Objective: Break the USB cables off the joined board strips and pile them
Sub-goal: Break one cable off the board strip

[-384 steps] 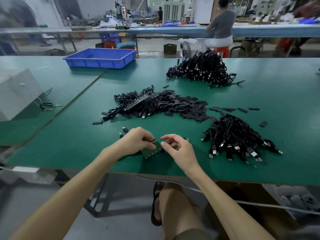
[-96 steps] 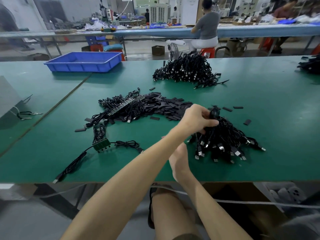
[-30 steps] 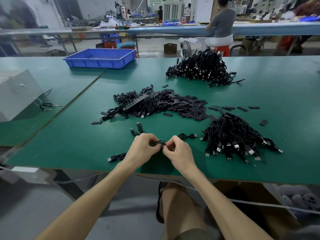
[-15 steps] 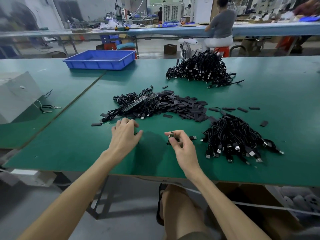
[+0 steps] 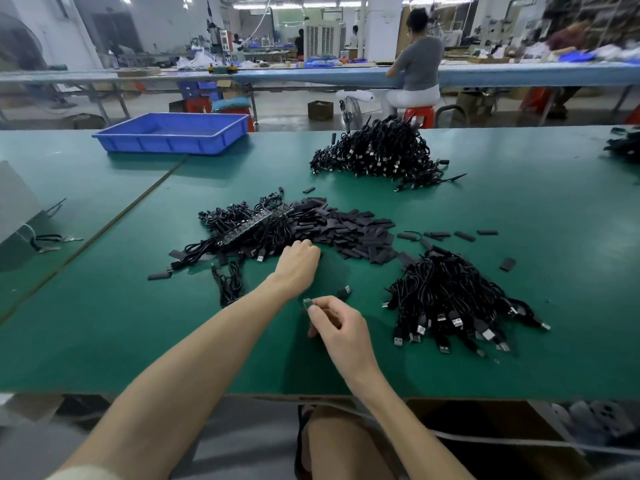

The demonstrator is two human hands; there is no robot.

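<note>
My left hand (image 5: 300, 261) reaches forward over the green table (image 5: 104, 334) to the near edge of a heap of black cables joined to a board strip (image 5: 254, 223); its fingers curl down among the cables, and what they grip is hidden. My right hand (image 5: 337, 329) is nearer me and pinches a single cable's small board end (image 5: 306, 302) between thumb and forefinger. That cable's plug (image 5: 344, 291) lies just beyond the hand. A pile of separated USB cables (image 5: 453, 303) sits to the right. One loose coiled cable (image 5: 230, 282) lies left of my forearm.
Flat black sleeve pieces (image 5: 349, 230) are heaped right of the strip heap, with a few scattered further right. A larger cable pile (image 5: 377, 154) lies further back. A blue tray (image 5: 173, 133) stands at the back left, a grey box (image 5: 17, 209) at the left edge. A seated person (image 5: 417, 69) works behind.
My left hand has gone forward from the bare table to the heap with the board strip. My right hand stays in place, still pinching the broken-off cable end.
</note>
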